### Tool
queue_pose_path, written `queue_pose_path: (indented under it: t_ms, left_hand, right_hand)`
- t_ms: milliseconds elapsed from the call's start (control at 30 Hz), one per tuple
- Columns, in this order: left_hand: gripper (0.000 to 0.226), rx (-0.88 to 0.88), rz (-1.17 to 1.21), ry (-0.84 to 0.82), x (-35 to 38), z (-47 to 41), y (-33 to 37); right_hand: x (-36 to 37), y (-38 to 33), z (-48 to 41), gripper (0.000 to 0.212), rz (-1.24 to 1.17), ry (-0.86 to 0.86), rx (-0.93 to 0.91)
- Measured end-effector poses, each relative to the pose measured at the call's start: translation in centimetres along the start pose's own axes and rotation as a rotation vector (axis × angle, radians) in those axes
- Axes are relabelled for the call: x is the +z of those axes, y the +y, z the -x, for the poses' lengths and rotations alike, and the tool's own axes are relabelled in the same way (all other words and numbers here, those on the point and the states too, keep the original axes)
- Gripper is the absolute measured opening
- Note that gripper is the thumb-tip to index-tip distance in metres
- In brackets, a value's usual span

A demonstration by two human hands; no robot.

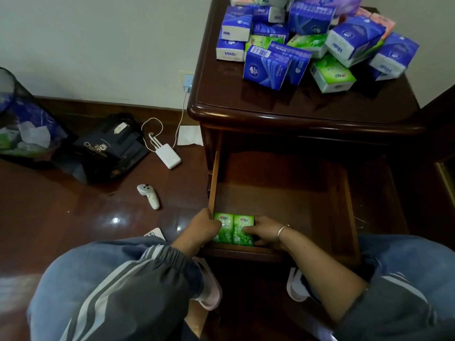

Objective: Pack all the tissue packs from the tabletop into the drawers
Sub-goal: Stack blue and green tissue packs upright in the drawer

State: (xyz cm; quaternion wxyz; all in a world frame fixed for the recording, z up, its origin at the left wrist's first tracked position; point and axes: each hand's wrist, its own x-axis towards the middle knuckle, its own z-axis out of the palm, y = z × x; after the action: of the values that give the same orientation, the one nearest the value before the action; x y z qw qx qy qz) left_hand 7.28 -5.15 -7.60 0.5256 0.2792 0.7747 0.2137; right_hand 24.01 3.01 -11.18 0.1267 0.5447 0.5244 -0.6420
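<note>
Seating two green tissue packs (232,230) in the open drawer's (283,193) front-left corner, left hand (204,227) gripping their left edge, right hand (267,232) pressing flat on top; next, probably let go and fetch from the tabletop pile (307,40).

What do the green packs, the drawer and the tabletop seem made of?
The green packs: thin glossy plastic film, likely, going by wrinkles and glints. The drawer: plain matte wood inside, lighter brown; grain too dim to confirm. The tabletop: dark lacquered wood, showing sharp reflections.
</note>
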Motion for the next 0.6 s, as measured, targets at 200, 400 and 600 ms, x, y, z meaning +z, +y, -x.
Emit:
queue_pose_path:
  t_ms: [200, 400, 600]
  left_hand:
    - [0.017, -0.014, -0.015, -0.009, -0.1, 0.2, 0.7]
    - [0.018, -0.005, -0.122, 0.057, -0.5, 0.2, 2.0]
    - [0.039, 0.196, -0.033, 0.492, -2.7, 1.9, 4.2]
  right_hand:
    - [-0.5, 0.0, 1.7, 0.042, -0.323, -0.061, 0.036]
    - [-4.2, -3.4, 8.1, 0.049, 0.087, 0.24, -0.174]
    - [-13.9, -5.6, 17.3, 0.022, 0.023, 0.95, -0.661]
